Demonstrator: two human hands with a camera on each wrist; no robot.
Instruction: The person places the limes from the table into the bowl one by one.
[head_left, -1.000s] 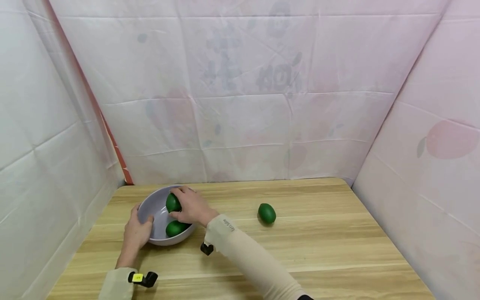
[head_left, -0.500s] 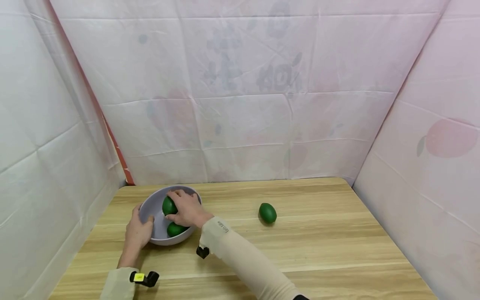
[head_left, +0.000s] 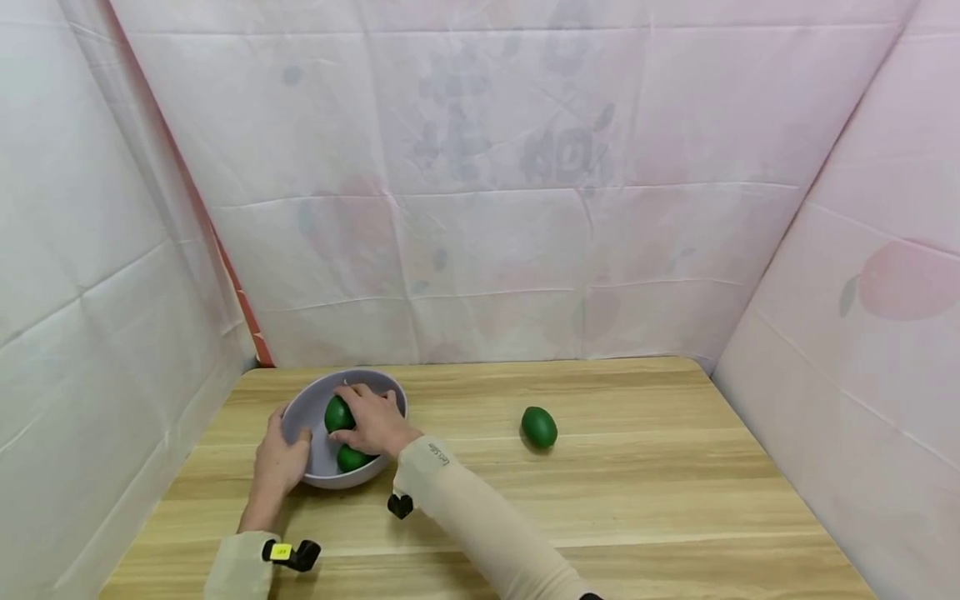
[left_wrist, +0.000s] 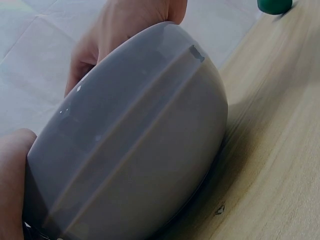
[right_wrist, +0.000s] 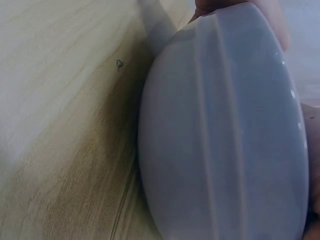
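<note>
A grey-purple bowl [head_left: 307,417] stands at the back left of the table. My left hand [head_left: 279,458] grips its left rim, thumb over the inside and fingers along the outer wall. Inside the bowl, my right hand [head_left: 375,421] holds a green lime [head_left: 339,414] between thumb and fingers. A second lime [head_left: 352,457] lies in the bowl just under that hand, partly covered by it. Both wrist views are mostly filled by the outer wall of the bowl [left_wrist: 135,125], so the limes within are hidden there.
Another green lime [head_left: 539,427] lies on the wooden table [head_left: 637,500], to the right of the bowl. White printed sheets [head_left: 480,250] close off the back and both sides. The right forearm [head_left: 480,517] crosses the front of the table.
My right hand has shifted slightly left and down within the bowl, still holding the lime. My left hand keeps its grip on the rim.
</note>
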